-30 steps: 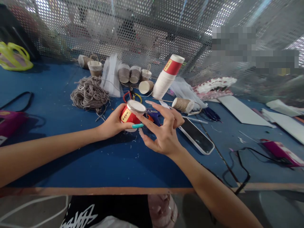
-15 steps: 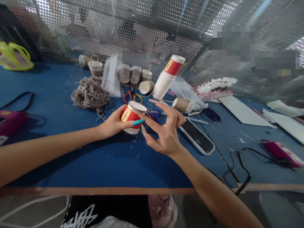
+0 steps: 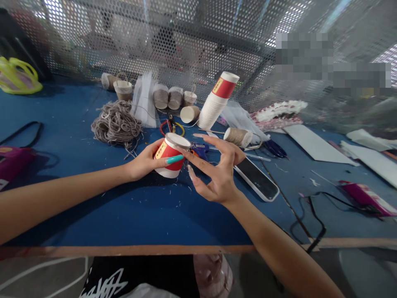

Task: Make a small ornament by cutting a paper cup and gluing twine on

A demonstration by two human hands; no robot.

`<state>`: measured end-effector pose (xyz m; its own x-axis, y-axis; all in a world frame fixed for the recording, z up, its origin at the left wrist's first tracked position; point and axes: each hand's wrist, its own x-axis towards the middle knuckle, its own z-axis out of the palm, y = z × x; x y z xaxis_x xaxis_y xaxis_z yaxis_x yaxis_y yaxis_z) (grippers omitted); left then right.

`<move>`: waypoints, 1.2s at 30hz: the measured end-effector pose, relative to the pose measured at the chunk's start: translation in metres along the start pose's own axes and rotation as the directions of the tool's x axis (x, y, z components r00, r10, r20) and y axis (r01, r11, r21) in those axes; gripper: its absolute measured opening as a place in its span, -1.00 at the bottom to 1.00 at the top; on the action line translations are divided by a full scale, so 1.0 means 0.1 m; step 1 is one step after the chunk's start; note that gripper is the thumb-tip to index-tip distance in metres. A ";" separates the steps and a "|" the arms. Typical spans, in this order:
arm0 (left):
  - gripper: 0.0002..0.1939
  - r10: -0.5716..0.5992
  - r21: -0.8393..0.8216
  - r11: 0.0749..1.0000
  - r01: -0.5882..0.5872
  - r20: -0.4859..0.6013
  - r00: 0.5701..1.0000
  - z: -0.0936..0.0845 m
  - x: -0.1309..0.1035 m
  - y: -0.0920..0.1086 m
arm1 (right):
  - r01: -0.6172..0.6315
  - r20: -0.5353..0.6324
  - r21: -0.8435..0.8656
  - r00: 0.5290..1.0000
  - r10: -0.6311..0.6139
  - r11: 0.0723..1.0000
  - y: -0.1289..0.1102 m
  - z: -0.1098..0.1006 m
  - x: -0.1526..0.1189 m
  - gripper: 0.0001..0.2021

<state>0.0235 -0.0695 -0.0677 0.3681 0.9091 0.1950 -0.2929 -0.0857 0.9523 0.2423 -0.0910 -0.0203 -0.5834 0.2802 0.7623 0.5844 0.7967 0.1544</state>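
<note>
My left hand is wrapped round a red and white paper cup, its thumb with a long teal nail lying across the front. Grey cord runs round the cup's rim. My right hand is at the cup's right side with fingers spread, one fingertip touching the rim. Behind the cup lie scissors with red and yellow handles and a blue tool, partly hidden by my right hand. A bundle of grey cord rests to the left.
A leaning stack of paper cups stands behind my hands, near several small cord-wrapped cups. At right are a phone, a twine roll, white boards and a magenta box with a black cable. A perforated screen rises behind.
The cup and my left hand have shifted slightly left and down, with the cup a little more upright. My right hand stays beside the rim, its fingers slightly changed in pose.
</note>
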 end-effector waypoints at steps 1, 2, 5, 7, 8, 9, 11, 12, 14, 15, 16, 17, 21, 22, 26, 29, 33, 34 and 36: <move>-0.36 0.001 -0.008 1.000 -0.001 0.004 1.000 0.00 0.00 0.00 | -0.007 -0.002 0.001 1.000 0.007 1.000 0.00 0.00 0.00 -0.40; -0.34 0.003 -0.015 1.000 -0.003 0.009 1.000 -0.01 0.00 0.00 | -0.016 -0.003 0.004 1.000 0.016 1.000 0.01 0.00 -0.01 -0.41; -0.31 0.005 -0.038 0.999 -0.004 0.028 1.000 -0.01 -0.01 0.01 | -0.030 -0.014 0.011 0.999 0.030 0.999 0.02 -0.01 -0.02 -0.44; -0.32 0.004 -0.061 0.998 -0.002 0.038 0.999 0.00 -0.01 0.03 | -0.034 -0.023 0.007 0.999 0.034 0.999 0.02 -0.02 -0.01 -0.44; -0.34 0.006 -0.077 0.997 -0.002 0.041 0.999 -0.01 -0.01 0.03 | -0.036 -0.032 0.007 0.999 0.036 0.999 0.02 -0.02 -0.01 -0.44; -0.37 0.008 -0.095 0.996 -0.004 0.040 0.999 -0.01 -0.01 0.03 | -0.038 -0.043 0.009 0.998 0.039 0.999 0.03 -0.02 -0.01 -0.45; -0.41 0.011 -0.115 0.993 -0.006 0.041 0.999 -0.01 -0.01 0.04 | -0.043 -0.059 0.015 0.997 0.044 0.999 0.03 -0.02 -0.01 -0.46; -0.42 0.012 -0.117 0.993 -0.006 0.045 0.999 -0.02 -0.01 0.04 | -0.045 -0.063 0.017 0.997 0.046 0.999 0.03 -0.02 -0.01 -0.47; -0.44 0.008 -0.106 0.994 -0.003 0.052 0.999 -0.03 -0.01 0.05 | -0.056 -0.059 0.017 0.997 0.057 0.998 0.03 -0.02 -0.01 -0.48; -0.44 0.006 -0.103 0.995 0.000 0.056 0.998 -0.03 -0.01 0.05 | -0.058 -0.059 0.020 0.996 0.060 0.998 0.03 -0.02 -0.01 -0.49; -0.44 0.003 -0.104 0.995 0.003 0.060 0.998 -0.04 -0.01 0.04 | -0.060 -0.066 0.029 0.996 0.062 0.998 0.03 -0.02 -0.01 -0.50; -0.43 0.003 -0.108 0.994 0.004 0.065 0.998 -0.04 -0.01 0.04 | -0.061 -0.076 0.043 0.995 0.064 0.997 0.04 -0.02 -0.02 -0.51; -0.39 -0.005 -0.128 0.992 0.017 0.097 0.995 -0.07 -0.01 0.02 | -0.087 -0.088 0.113 0.991 0.097 0.990 0.05 -0.04 -0.02 -0.55; -0.40 -0.009 -0.133 0.991 0.022 0.102 0.995 -0.07 -0.01 0.01 | -0.100 -0.076 0.129 0.991 0.110 0.987 0.05 -0.05 -0.02 -0.56; -0.42 -0.031 -0.159 0.986 0.049 0.113 0.993 -0.08 -0.01 0.02 | -0.155 -0.030 0.232 0.986 0.167 0.960 0.05 -0.05 -0.03 -0.58; -0.42 -0.058 -0.189 0.979 0.078 0.108 0.992 -0.07 -0.01 0.05 | -0.209 -0.006 0.358 0.974 0.226 0.910 0.06 -0.03 -0.04 -0.61; -0.41 -0.071 -0.187 0.977 0.098 0.143 0.987 -0.07 -0.01 0.06 | -0.278 0.020 0.474 0.952 0.305 0.836 0.08 0.01 -0.08 -0.63; -0.41 -0.072 -0.180 0.978 0.100 0.154 0.985 -0.08 -0.02 0.06 | -0.290 0.021 0.492 0.946 0.322 0.821 0.08 0.03 -0.09 -0.63; -0.40 -0.081 -0.178 0.978 0.111 0.169 0.982 -0.09 -0.02 0.06 | -0.306 0.017 0.529 0.936 0.351 0.791 0.09 0.05 -0.10 -0.63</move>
<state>0.0132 -0.0679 -0.0649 0.5347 0.8309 0.1540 -0.4024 0.0901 0.9110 0.2506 -0.0842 -0.0297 -0.3512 0.5510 0.7570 0.3423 0.8281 -0.4439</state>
